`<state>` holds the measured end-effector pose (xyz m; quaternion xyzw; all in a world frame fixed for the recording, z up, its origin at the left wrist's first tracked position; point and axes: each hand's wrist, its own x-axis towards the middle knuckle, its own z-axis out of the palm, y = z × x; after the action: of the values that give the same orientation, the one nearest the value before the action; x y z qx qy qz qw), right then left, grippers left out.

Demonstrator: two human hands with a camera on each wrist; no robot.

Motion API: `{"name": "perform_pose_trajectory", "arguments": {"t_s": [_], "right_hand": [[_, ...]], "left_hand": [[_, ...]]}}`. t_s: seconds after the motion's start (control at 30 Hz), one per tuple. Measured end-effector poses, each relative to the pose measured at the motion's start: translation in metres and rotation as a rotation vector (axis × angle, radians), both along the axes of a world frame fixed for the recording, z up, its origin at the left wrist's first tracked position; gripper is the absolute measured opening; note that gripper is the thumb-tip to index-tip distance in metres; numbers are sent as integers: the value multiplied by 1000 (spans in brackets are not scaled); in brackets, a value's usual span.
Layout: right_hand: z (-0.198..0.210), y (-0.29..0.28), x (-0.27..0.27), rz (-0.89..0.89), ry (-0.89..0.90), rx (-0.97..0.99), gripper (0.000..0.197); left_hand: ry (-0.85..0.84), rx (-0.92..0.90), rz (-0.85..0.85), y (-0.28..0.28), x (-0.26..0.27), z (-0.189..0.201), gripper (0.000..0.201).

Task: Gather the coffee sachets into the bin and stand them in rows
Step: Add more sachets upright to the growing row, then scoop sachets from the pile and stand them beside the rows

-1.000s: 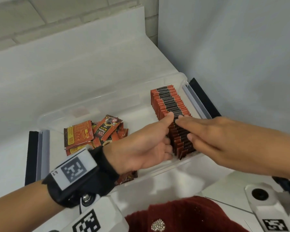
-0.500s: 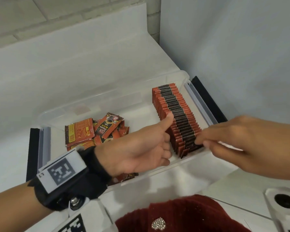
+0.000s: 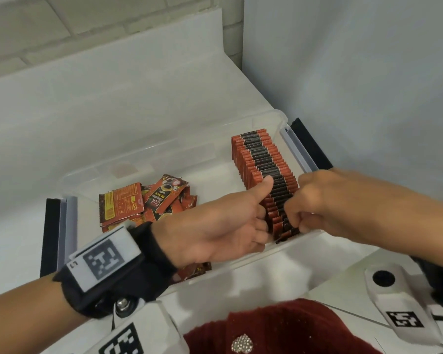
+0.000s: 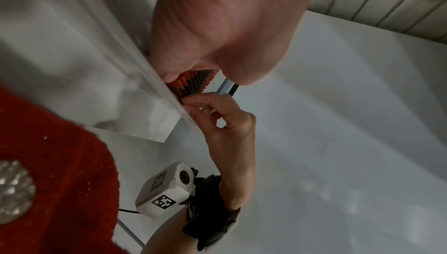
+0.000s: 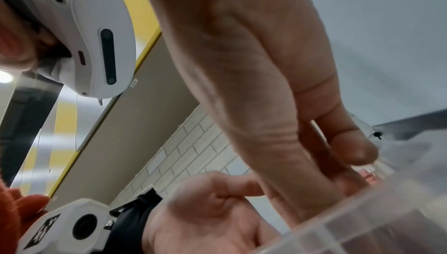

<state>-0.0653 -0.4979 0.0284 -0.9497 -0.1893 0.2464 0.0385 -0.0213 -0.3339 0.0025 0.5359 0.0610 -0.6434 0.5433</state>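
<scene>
A clear plastic bin [image 3: 189, 149] holds a long row of red-and-black coffee sachets [image 3: 264, 159] standing on edge along its right side. A loose pile of sachets [image 3: 143, 200] lies flat in its left half. My left hand [image 3: 262, 208] is at the row's near end, thumb laid over the tops and curled fingers against the left side. My right hand [image 3: 296, 215] meets it from the right, curled fingers pinching the nearest sachets. The left wrist view shows the sachets [image 4: 193, 80] between my left thumb and fingers, with the right hand [image 4: 193, 107] just beyond.
Black-and-grey clasps flank the bin at the left [image 3: 59, 226] and the right [image 3: 307, 149]. A white wall panel [image 3: 356, 85] rises close behind the right clasp. One sachet [image 3: 195, 270] lies by the near wall under my left wrist. My red sweater [image 3: 279, 328] fills the bottom edge.
My right hand left the top of the row, drew off to the right, then came back to the near end with its fingers curled. The left hand stayed put.
</scene>
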Motion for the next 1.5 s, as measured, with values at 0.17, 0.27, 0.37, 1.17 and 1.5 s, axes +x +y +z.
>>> {"name": "perform_pose_trajectory", "arguments": {"t_s": [0.17,0.27,0.37,1.17,1.5], "right_hand": [[1,-2,5,56,6,29,11],[-3,-7,9,100,18,80,11],[-7,-10,10,147,8,63,11],[37,-18,30,-172,-100,462,11],[17,77,82,-124,287,366,41]], "left_hand": [[4,-2,21,0,0,-1,74],[-1,12,51,-4,-2,-3,70],[-9,12,78,-6,-3,-6,66],[-446,195,-77,42,34,21,36],[-1228,717,-893,125,96,40,29]]}}
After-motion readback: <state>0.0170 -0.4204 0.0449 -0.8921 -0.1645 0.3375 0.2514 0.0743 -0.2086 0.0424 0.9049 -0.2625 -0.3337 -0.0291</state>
